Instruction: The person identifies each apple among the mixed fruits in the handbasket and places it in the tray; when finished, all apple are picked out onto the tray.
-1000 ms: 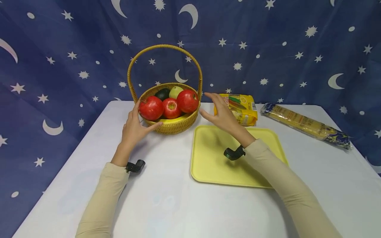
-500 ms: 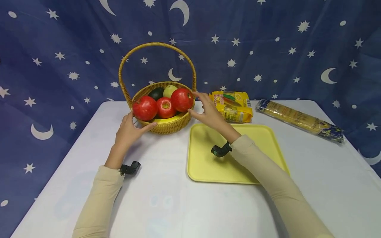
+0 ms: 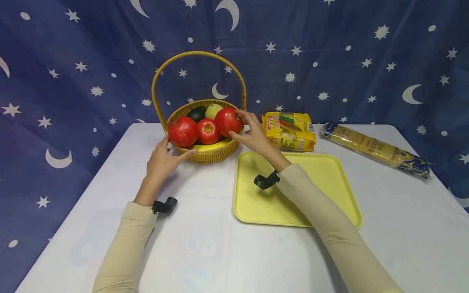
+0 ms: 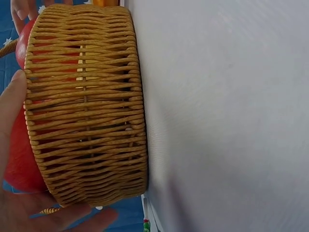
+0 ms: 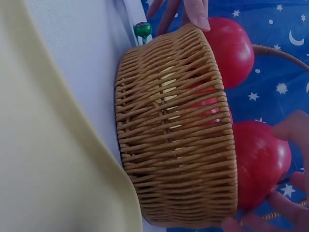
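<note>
A woven basket (image 3: 214, 156) with a tall arched handle holds red apples and other fruit. My right hand (image 3: 256, 140) grips the right-hand red apple (image 3: 225, 122), thumb on its front and fingers round its right side. This apple (image 5: 260, 162) sits above the rim in the right wrist view. My left hand (image 3: 161, 160) holds the basket's left side, its thumb (image 4: 17, 84) at the front rim and its fingers along the wall. Close to those fingers lies another red apple (image 3: 182, 131). Between the two is a smaller red apple (image 3: 208, 132).
Behind the apples lie a dark green fruit (image 3: 197, 114) and a pale green fruit (image 3: 213, 110). A yellow tray (image 3: 293, 211) is below my right forearm. Farther back are a yellow food packet (image 3: 289, 132) and a long noodle pack (image 3: 373, 148). A blue starry cloth hangs behind.
My right hand has moved left from beside the basket onto the right-hand apple and now grips it. The left hand keeps its place at the basket's left side. The head view has shifted slightly.
</note>
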A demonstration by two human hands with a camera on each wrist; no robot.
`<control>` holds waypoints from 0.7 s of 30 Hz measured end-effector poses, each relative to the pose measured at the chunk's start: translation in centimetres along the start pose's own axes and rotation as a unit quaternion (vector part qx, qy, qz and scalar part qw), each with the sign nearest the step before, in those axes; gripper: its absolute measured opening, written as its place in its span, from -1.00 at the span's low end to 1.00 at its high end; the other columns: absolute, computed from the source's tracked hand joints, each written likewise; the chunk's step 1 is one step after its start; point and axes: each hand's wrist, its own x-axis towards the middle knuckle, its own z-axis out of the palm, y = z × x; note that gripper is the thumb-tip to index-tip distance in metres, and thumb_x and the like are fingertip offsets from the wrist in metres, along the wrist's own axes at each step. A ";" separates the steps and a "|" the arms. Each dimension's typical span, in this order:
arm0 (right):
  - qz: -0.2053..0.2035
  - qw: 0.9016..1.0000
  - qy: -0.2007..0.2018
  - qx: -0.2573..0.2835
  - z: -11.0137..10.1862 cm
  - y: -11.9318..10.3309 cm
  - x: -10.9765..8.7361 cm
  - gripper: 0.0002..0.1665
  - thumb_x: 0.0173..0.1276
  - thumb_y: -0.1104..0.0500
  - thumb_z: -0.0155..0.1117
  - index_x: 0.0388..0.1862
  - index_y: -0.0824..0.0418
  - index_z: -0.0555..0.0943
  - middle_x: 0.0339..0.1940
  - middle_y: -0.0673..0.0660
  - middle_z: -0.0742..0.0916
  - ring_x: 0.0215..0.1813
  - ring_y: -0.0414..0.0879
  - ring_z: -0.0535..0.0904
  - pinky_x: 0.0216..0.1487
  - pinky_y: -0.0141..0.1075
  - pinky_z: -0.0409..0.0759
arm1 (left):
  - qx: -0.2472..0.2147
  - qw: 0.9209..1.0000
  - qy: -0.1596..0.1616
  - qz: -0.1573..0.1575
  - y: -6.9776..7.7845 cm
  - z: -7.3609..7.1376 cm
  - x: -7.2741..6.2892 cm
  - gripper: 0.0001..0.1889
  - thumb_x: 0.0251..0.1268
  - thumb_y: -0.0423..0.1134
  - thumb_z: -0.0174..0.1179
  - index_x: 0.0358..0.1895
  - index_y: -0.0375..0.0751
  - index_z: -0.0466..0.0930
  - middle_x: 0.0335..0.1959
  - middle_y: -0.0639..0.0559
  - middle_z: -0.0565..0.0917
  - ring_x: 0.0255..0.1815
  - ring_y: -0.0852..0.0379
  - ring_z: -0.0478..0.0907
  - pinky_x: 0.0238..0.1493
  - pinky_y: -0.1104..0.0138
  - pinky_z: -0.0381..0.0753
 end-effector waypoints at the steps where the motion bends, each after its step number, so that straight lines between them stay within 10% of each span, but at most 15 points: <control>1: 0.003 1.000 0.001 -0.003 0.1 0.0 0.1 -0.20 0.25 0.19 0.41 0.43 0.21 0.31 0.30 0.29 0.41 0.15 0.15 0.45 0.01 0.01 0.62 | -0.005 1.000 0.002 0.002 0.0 0.0 0.0 0.15 -0.01 0.42 0.29 0.56 -0.10 -0.01 0.43 -0.30 0.29 0.34 -0.33 0.32 0.19 -0.35 0.31; 10: 0.025 1.000 0.017 0.004 0.7 0.0 0.3 -0.16 0.23 0.17 0.43 0.46 0.17 0.30 0.41 0.29 0.32 0.18 0.11 0.41 -0.07 -0.15 0.65 | -0.126 0.992 0.014 0.023 -0.1 0.8 0.3 0.06 0.06 0.09 0.44 0.53 -0.25 0.03 0.40 -0.29 0.27 0.33 -0.23 0.36 0.26 -0.01 0.48; 21: 0.053 0.994 0.037 0.087 1.7 0.5 0.8 -0.16 0.25 0.14 0.42 0.47 0.11 0.28 0.39 0.21 0.39 0.29 0.08 0.34 0.15 -0.06 0.57 | -0.167 0.986 0.013 -0.004 -0.1 1.0 0.5 0.11 0.09 0.00 0.44 0.54 -0.29 -0.13 0.52 -0.28 0.01 0.46 -0.18 0.16 0.38 0.03 0.34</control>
